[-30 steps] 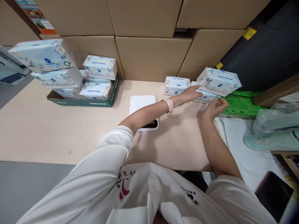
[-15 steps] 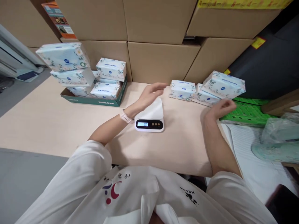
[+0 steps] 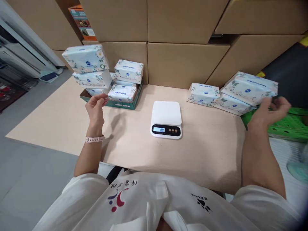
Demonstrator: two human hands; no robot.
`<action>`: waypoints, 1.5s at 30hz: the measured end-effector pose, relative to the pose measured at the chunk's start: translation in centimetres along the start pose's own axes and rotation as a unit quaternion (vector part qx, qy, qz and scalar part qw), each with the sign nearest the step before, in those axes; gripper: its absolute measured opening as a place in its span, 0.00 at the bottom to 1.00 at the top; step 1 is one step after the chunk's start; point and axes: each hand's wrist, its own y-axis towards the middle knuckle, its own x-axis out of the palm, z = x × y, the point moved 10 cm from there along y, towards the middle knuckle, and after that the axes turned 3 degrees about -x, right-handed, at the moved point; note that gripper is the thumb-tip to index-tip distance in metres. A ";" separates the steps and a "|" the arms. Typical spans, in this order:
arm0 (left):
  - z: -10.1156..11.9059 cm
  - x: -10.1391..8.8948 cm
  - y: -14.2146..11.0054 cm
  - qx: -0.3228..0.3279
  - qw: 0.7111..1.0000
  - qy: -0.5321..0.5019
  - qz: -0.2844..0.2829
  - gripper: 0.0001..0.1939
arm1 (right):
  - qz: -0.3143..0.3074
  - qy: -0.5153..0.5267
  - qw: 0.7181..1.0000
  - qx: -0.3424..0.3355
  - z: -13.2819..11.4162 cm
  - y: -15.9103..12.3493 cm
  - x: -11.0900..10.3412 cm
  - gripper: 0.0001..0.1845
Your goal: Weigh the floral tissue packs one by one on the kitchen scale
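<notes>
My left hand [image 3: 95, 109] hovers in front of the green tray [image 3: 112, 104], its fingers loosely bent and nothing visible in them. Several white floral tissue packs [image 3: 88, 61] are stacked in that tray. On the right, my right hand [image 3: 270, 112] is raised beside the upper tissue pack [image 3: 251, 88] of a small pile; its thumb and curled fingers stand apart, and whether they touch the pack I cannot tell. Between the two hands lies a white digital scale [image 3: 166, 114], its plate bare and its display reading 0.0.
Large cardboard boxes [image 3: 183, 64] form a wall behind the table [image 3: 134, 138]. A single tissue pack [image 3: 204, 94] sits left of the right-hand pile. Green plastic crates [image 3: 288, 123] stand beyond the table's right edge. Grey floor [image 3: 31, 179] shows at the left.
My left hand has swung left from over the scale to the front of the tray. My right hand has moved right and up beside the pile. The camera view has turned slightly left.
</notes>
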 end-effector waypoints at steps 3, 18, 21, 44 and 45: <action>-1.3 -0.5 1.8 0.019 0.999 0.024 0.024 0.07 | -0.003 0.088 0.995 -0.044 -3.8 -1.2 -0.4 0.24; -3.9 2.3 2.0 0.059 0.929 0.364 -0.044 0.27 | -0.660 0.177 0.660 -0.313 -45.0 -37.9 14.1 0.47; -3.8 2.7 1.7 0.069 0.919 0.384 -0.053 0.29 | -0.645 0.116 0.653 -0.379 -46.9 -40.7 16.1 0.51; -3.4 3.6 1.7 0.072 0.920 0.384 -0.035 0.19 | -0.600 0.095 0.689 -0.396 -45.9 -42.3 16.9 0.49; -3.5 3.6 1.8 0.074 0.919 0.385 -0.035 0.19 | -0.597 0.092 0.694 -0.392 -46.0 -42.1 17.1 0.49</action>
